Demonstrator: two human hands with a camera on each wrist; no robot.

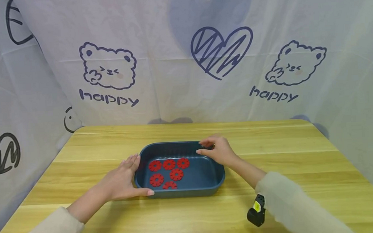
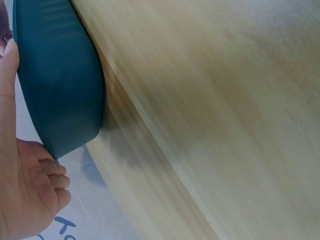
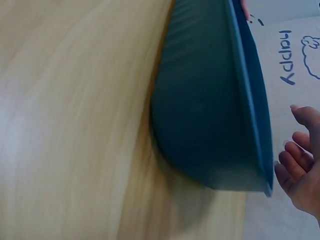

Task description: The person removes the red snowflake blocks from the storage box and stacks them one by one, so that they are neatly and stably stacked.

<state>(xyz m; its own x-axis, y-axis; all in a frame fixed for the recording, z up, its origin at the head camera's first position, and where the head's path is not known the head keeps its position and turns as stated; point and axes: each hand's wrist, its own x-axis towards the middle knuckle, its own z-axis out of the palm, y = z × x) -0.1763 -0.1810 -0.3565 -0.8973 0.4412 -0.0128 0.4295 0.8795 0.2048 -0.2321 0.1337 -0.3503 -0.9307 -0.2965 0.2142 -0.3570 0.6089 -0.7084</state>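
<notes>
A dark blue, rounded rectangular tray (image 1: 191, 193) stands on the wooden table. Several flat red snowflake discs (image 1: 176, 174), round with notched edges and a centre hole, lie in its left half; the front wall partly hides one. My left hand (image 1: 123, 179) rests against the tray's left end, thumb stretched along the front rim and fingers at the left rim. The left wrist view shows this thumb (image 2: 9, 75) beside the tray wall. Over the tray's right end is my right hand (image 1: 220, 152), its thumb and fingers apart with nothing visible between them.
The wooden table (image 1: 192, 219) extends around the tray on all sides. Behind it hangs a white cloth (image 1: 168, 78) with drawn bears, hearts and lettering. A dark wrist device (image 1: 257, 212) sits by the right sleeve.
</notes>
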